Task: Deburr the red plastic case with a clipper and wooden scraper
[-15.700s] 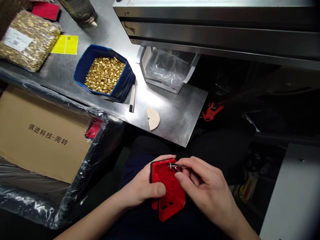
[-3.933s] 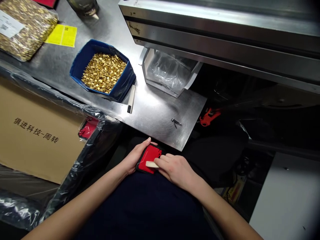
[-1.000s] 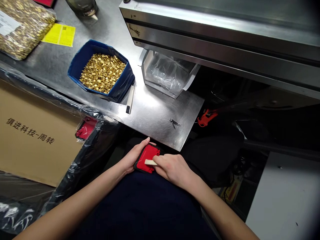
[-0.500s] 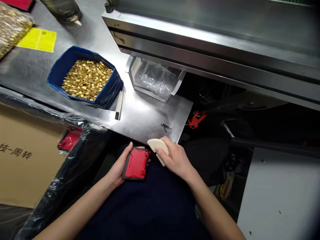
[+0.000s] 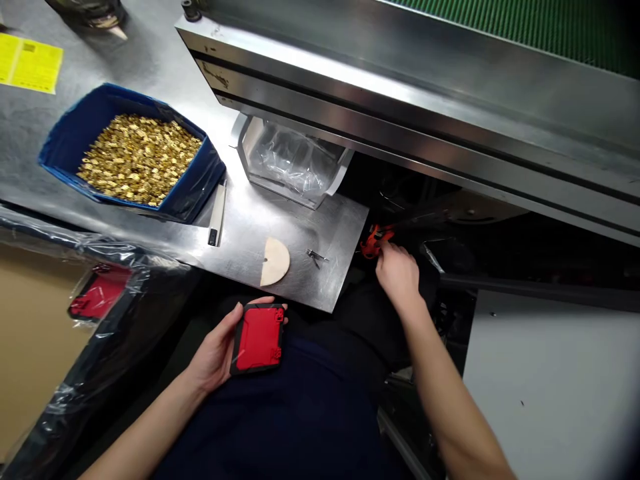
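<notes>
My left hand [image 5: 214, 347] is closed around the edges of a red and black case [image 5: 260, 338], its red face turned up. My right hand [image 5: 400, 275] is at an orange-red tool [image 5: 376, 243] beside the table's right corner. It touches or nearly touches the tool; its fingertips are hidden, so I cannot tell whether they grip it. On the metal table [image 5: 245, 267] lies a cream half-disc pad [image 5: 276, 261], with small nail clippers [image 5: 317, 256] to its right.
A blue bin [image 5: 65, 157] of small gold-coloured metal parts stands left of a white-handled cutter [image 5: 217, 217]. A grey bin [image 5: 285, 192] holds clear plastic bags. The conveyor's metal side [image 5: 400, 130] overhangs the back. Another red case [image 5: 103, 290] lies in the plastic-lined box at left.
My right hand has put the cream pad down on the table and moved right to the orange-red tool. My left hand still holds the case. The view has shifted slightly right.
</notes>
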### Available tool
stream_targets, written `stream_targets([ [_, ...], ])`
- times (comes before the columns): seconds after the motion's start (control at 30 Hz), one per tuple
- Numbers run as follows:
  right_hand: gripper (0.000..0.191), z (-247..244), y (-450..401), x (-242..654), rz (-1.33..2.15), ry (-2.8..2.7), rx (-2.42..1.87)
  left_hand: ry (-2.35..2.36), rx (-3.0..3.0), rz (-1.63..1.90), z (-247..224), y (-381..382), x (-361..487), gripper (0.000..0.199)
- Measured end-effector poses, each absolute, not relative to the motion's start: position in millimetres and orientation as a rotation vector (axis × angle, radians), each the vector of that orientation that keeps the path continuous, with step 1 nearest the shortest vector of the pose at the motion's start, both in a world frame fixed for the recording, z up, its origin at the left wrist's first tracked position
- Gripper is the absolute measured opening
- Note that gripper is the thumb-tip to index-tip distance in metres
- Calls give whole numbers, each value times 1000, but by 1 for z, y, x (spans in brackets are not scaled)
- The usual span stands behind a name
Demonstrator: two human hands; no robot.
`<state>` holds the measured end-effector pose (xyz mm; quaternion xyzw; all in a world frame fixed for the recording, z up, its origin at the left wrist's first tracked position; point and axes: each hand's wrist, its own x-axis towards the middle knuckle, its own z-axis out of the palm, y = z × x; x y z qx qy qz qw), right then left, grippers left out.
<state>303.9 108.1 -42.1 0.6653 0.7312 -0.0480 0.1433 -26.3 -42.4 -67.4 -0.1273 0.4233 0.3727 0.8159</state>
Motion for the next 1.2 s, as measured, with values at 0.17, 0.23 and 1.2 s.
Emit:
stream_targets([
  [0.17,56,-88,145,347,-152,2168,1607,864,-264,736,-68,-44,-29,59],
  [0.23,56,-98,154,349,-161,2207,1497,880,-230,731,-65,-46,-29,60],
  [1.2,3,76,13,234,-920,2073,865,1091,733,458,-23,-62,-37,86],
])
